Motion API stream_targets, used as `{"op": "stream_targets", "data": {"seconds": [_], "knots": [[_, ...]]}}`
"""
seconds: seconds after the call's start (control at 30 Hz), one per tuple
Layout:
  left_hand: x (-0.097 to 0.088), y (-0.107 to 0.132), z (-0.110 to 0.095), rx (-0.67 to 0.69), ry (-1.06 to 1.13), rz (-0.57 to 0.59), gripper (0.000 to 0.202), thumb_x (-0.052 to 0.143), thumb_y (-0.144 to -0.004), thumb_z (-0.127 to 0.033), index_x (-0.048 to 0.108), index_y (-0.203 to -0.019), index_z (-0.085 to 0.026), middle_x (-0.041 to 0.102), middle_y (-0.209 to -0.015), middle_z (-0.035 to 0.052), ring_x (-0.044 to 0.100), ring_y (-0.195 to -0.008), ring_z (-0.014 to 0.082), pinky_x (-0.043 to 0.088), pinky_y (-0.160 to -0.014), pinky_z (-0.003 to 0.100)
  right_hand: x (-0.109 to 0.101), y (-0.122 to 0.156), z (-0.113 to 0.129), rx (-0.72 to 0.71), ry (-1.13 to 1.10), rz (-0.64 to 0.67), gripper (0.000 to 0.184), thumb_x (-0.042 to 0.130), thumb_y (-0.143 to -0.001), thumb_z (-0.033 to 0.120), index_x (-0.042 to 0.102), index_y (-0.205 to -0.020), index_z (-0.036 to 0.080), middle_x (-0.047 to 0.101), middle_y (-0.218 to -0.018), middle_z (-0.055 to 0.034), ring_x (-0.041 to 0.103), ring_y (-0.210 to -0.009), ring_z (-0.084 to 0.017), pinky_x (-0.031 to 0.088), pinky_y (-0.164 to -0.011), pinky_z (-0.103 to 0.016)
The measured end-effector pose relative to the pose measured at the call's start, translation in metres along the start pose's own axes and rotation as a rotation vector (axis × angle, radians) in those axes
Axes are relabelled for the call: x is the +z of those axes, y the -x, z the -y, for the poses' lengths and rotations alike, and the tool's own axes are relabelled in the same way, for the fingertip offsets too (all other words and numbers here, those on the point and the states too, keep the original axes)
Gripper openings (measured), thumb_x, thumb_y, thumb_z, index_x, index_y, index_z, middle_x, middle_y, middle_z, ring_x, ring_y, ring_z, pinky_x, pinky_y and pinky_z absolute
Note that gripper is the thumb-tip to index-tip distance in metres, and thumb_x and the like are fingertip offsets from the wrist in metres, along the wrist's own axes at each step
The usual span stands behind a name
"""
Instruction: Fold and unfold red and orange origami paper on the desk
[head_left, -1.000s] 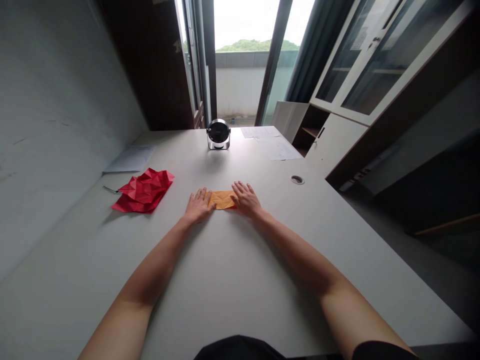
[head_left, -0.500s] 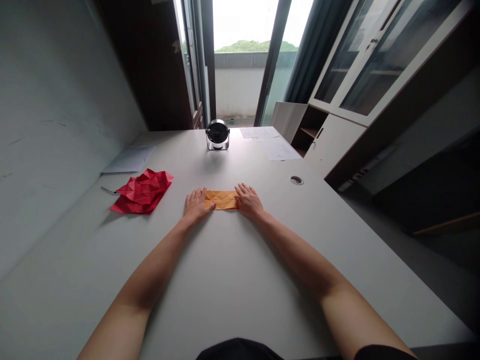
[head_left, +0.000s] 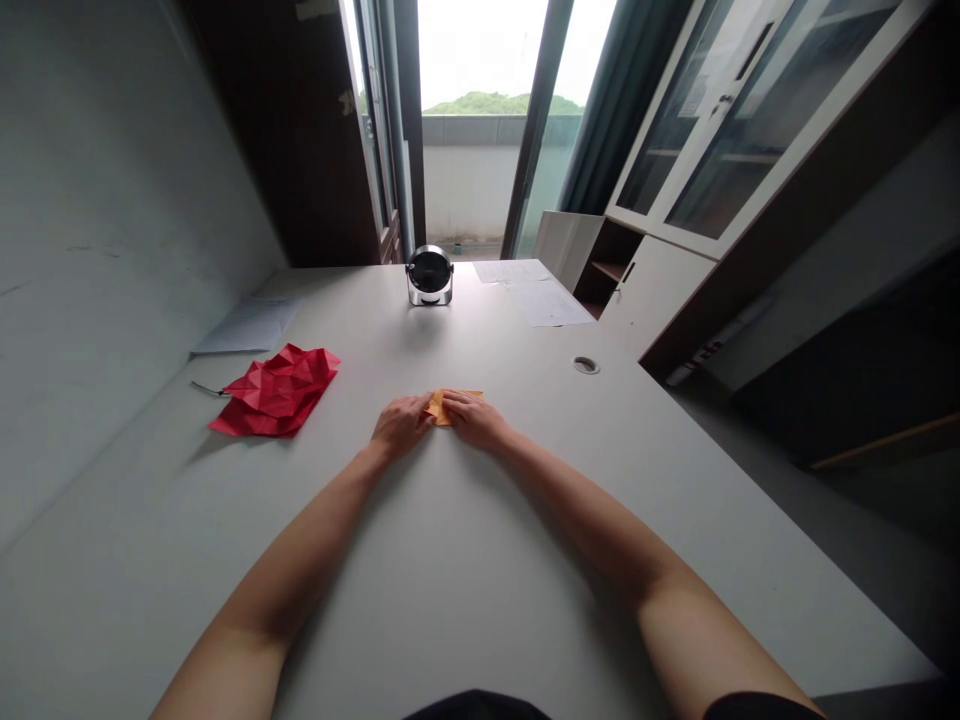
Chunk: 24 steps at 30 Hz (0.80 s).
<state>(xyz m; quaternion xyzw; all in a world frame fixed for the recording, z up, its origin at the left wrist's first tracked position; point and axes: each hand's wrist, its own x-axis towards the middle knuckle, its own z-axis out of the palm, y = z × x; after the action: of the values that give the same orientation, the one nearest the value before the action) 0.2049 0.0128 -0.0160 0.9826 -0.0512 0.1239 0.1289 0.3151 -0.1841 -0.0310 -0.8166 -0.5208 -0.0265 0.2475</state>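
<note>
A small piece of folded orange paper (head_left: 438, 409) lies on the white table, mostly covered by my hands. My left hand (head_left: 403, 424) is closed at the paper's left end, its thumb and fingers pinching the edge. From the right, my right hand (head_left: 474, 420) reaches over the paper, with its fingers bent together on top and holding it. A strip of orange shows beyond the right knuckles. The fingertips of both hands almost meet over the middle of the sheet.
A creased red paper shape (head_left: 277, 392) with a dark cord rests to the left. Behind stands a round black device in a metal frame (head_left: 430, 276). White sheets (head_left: 551, 302) lie at the back right, others (head_left: 247, 325) by the wall. A cable hole (head_left: 586, 365) is at right.
Both hands have come closer together. The orange paper, flat and wide before, now shows as a smaller, partly folded piece. My left fingers went from spread to pinching. The view shifted slightly.
</note>
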Motion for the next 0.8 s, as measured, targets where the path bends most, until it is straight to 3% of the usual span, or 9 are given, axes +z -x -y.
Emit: {"op": "stream_targets", "data": {"seconds": [0.1,0.23,0.33,0.47,0.6,0.8], "knots": [[0.005,-0.001,0.001,0.067,-0.023,0.078,0.044,0.035,-0.102,-0.040,0.057,-0.136,-0.025,0.055,-0.144,0.0059,0.049,-0.132,0.0209,0.035,-0.114,0.036,-0.002,-0.001,-0.001,0.068,0.019,-0.010,0.037,0.036,-0.103,0.027,0.064,-0.127,0.024,0.053,-0.146,-0.0054,0.047,-0.137,-0.018,0.037,-0.114,-0.037],[0.009,0.001,0.006,0.070,-0.052,0.217,0.058,0.035,-0.101,-0.047,0.038,-0.152,-0.020,0.031,-0.161,0.0085,0.028,-0.149,0.0232,0.021,-0.122,0.044,-0.003,0.000,0.004,0.116,0.099,-0.005,0.037,0.039,-0.102,0.029,0.061,-0.130,0.022,0.051,-0.149,-0.0071,0.045,-0.139,-0.020,0.030,-0.117,-0.042],[0.007,0.008,0.008,0.123,-0.045,0.293,0.064,0.035,-0.100,-0.051,0.027,-0.157,-0.022,0.021,-0.165,0.0069,0.016,-0.153,0.0223,0.014,-0.124,0.044,-0.001,0.002,0.007,0.105,0.135,0.013,0.042,0.038,-0.103,0.031,0.053,-0.141,0.021,0.046,-0.152,-0.0089,0.040,-0.143,-0.021,0.025,-0.120,-0.044],[0.002,0.018,0.005,0.170,-0.030,0.298,0.066,0.031,-0.101,-0.052,0.021,-0.159,-0.022,0.016,-0.166,0.0059,0.012,-0.154,0.0207,0.011,-0.125,0.040,0.001,0.001,0.007,0.022,0.120,0.104,0.047,0.035,-0.104,0.038,0.045,-0.148,0.026,0.043,-0.155,-0.0062,0.036,-0.145,-0.020,0.025,-0.121,-0.044],[0.005,0.024,0.004,0.103,-0.056,0.292,0.072,0.030,-0.099,-0.059,0.022,-0.159,-0.018,0.015,-0.166,0.0087,0.011,-0.154,0.0232,0.011,-0.125,0.041,0.001,-0.001,0.000,0.057,0.145,0.160,0.052,0.034,-0.103,0.040,0.039,-0.152,0.022,0.035,-0.159,-0.0066,0.029,-0.149,-0.022,0.023,-0.122,-0.046],[0.005,0.036,0.008,0.033,-0.082,0.287,0.074,0.030,-0.098,-0.059,0.020,-0.159,-0.019,0.018,-0.165,0.0091,0.011,-0.154,0.0231,0.009,-0.125,0.042,0.003,-0.001,0.002,0.089,0.201,0.133,0.058,0.032,-0.103,0.046,0.036,-0.154,0.018,0.032,-0.160,-0.0090,0.024,-0.150,-0.024,0.016,-0.124,-0.047]]}}
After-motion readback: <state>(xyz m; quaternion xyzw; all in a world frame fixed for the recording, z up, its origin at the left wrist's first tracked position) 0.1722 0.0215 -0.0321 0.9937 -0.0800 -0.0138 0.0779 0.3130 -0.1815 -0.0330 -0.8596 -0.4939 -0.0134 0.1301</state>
